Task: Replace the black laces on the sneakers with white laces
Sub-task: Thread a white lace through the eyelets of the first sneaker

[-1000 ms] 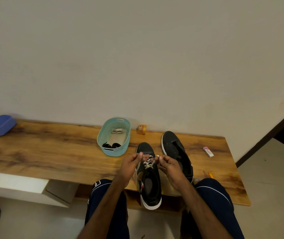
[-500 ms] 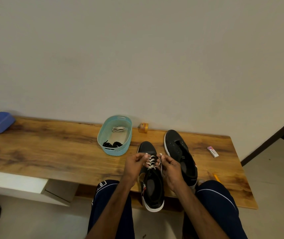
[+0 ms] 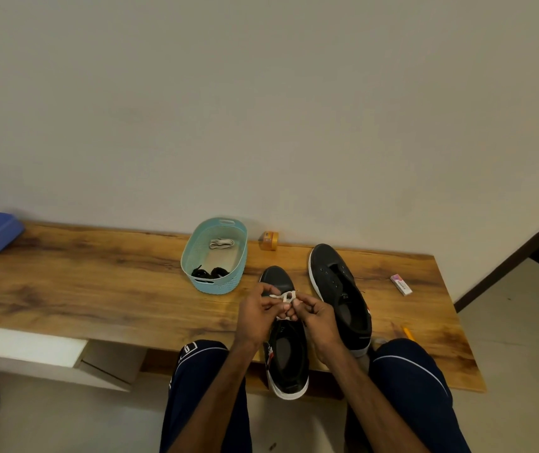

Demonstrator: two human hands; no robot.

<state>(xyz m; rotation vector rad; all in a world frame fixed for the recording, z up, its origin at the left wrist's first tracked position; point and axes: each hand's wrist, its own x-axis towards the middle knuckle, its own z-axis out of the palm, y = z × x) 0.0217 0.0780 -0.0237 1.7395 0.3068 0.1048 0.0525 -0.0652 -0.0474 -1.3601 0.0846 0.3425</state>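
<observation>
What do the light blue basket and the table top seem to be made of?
The light blue basket looks like moulded plastic: uniform colour, fine regular weave pattern, cut-out handle, matte. The table top looks like wood or wood-look laminate: brown grain with dark streaks, slight sheen; I cannot tell which.

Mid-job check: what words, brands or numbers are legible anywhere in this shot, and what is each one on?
Nothing reads cleanly.
Unlaced sneaker: pale print beside the opening, perhaps an "S"; the rest is blurred.
Pink and white box: dark print along the top, too small to read.
Shorts: white boxed mark on the left leg, unreadable.
Orange container: label blurred.
</observation>
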